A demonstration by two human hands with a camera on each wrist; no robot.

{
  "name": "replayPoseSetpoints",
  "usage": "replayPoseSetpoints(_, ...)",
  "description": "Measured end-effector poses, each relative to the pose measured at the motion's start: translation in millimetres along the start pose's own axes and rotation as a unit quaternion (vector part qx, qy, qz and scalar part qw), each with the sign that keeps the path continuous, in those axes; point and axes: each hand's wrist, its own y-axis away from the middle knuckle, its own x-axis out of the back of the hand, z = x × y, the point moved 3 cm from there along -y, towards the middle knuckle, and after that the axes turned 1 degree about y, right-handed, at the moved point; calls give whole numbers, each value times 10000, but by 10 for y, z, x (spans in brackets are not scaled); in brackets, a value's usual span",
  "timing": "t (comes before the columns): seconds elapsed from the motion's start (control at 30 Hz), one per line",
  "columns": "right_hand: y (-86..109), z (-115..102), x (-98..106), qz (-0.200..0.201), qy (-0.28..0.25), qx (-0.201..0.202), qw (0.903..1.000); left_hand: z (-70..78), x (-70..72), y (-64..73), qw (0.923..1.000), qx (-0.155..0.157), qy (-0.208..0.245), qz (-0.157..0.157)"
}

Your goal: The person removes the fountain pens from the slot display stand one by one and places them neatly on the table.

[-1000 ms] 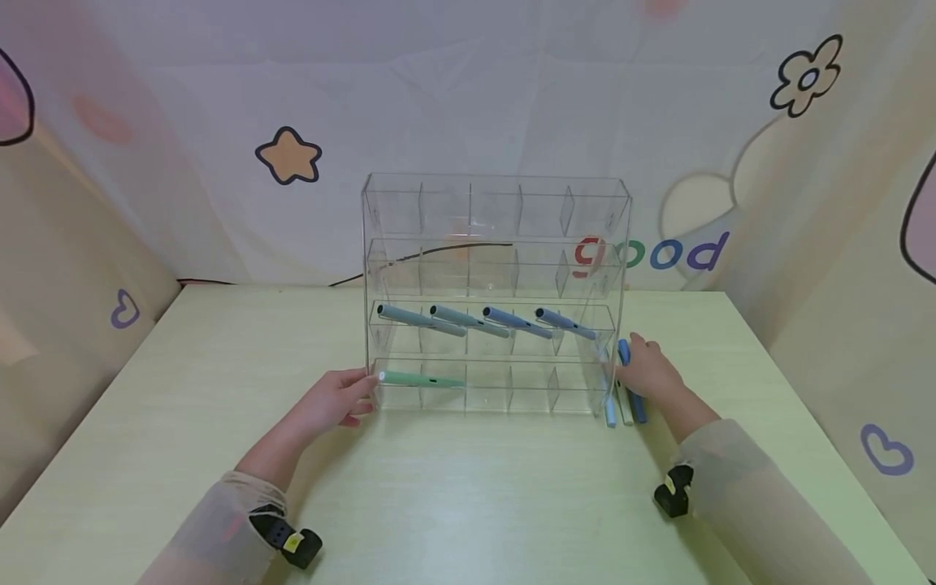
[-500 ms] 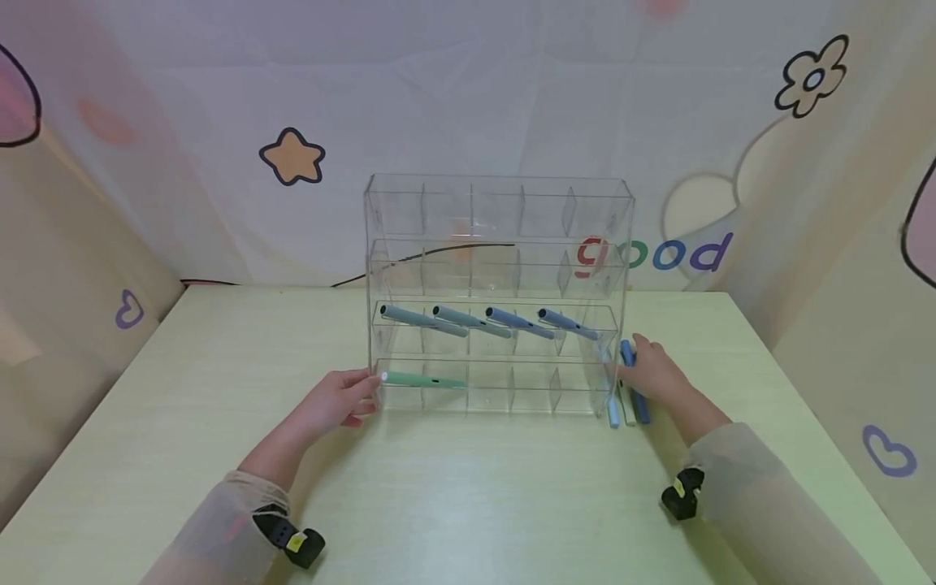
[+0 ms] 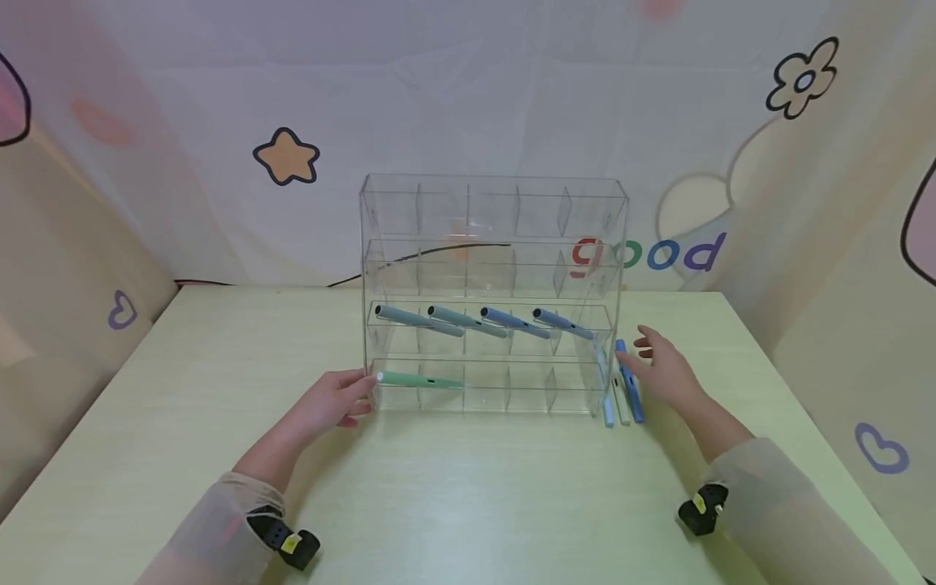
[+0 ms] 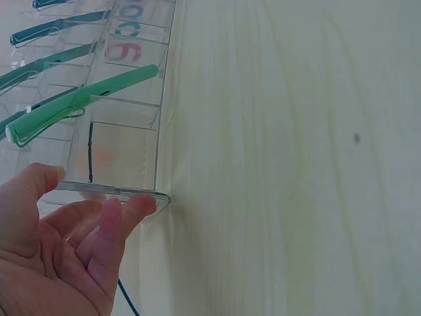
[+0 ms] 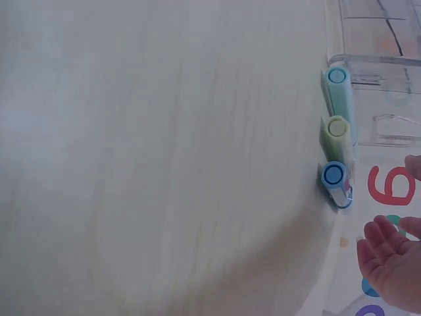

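Observation:
A clear acrylic pen rack (image 3: 486, 398) stands on the table in the head view. My left hand (image 3: 336, 400) grips its left side panel, thumb on one face and fingers on the other, as the left wrist view shows. A green pen (image 3: 420, 379) lies in the bottom tier by that hand. Beside the rack's right side lie a light blue pen (image 3: 608, 411), a pale green pen (image 3: 622, 404) and a blue pen (image 3: 632, 396). Just right of them is my right hand (image 3: 671, 374), fingers apart and holding nothing. Whether its thumb touches the blue pen, I cannot tell.
Several blue-toned pens (image 3: 515, 322) rest in a row on the tier above the green one. The two upper tiers hold no pens. A printed cloth backdrop (image 3: 468, 97) hangs behind the pale table (image 3: 468, 504) and along both sides.
My right hand has drawn back to the right from the three pens, and its fingers have spread. The left hand keeps its hold on the rack. The head view has shifted slightly.

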Motion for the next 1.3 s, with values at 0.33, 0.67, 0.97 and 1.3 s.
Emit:
replayPoseSetpoints(0.33,91,-164,56,577,-480,547,9957,-40,89,29,9999,93,-10,99)
replayPoseSetpoints(0.67,213,-238,111,655,-893,636,9918,-47,49,17,9999,86,30,71)
replayPoseSetpoints(0.97,343,-319,116,698,-1142,751,9881,-32,9,19,9998,161,25,76)
replayPoseSetpoints(1.3,445,-357,119,778,-1521,737,9825,4,-5,9,10000,63,18,14)
